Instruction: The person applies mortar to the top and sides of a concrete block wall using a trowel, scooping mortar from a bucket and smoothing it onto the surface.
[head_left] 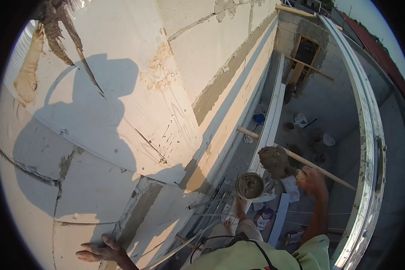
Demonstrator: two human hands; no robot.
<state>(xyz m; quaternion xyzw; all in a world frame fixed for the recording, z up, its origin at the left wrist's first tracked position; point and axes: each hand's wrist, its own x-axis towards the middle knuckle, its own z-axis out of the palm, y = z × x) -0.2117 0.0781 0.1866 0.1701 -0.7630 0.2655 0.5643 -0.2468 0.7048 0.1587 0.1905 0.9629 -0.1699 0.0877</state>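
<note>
My right hand (312, 181), its fingers wrapped round the handle, holds a trowel (294, 172) out over the lower room. A thick lump of wet grey mortar (272, 161) covers the blade and hides most of it. Just left of and below the blade is a round bucket (250, 186) with grey mortar inside. At the lower left, my left hand (102, 252) rests against the pale block wall (90, 198) with its fingers spread and nothing in them.
A wooden board (157, 121) with dried mortar splashes leans across the wall. Long metal rails (271, 121) run away from me, and another metal rail (366, 108) curves along the right. Wooden poles (321, 168) cross between them. Bags and tools lie on the floor far below.
</note>
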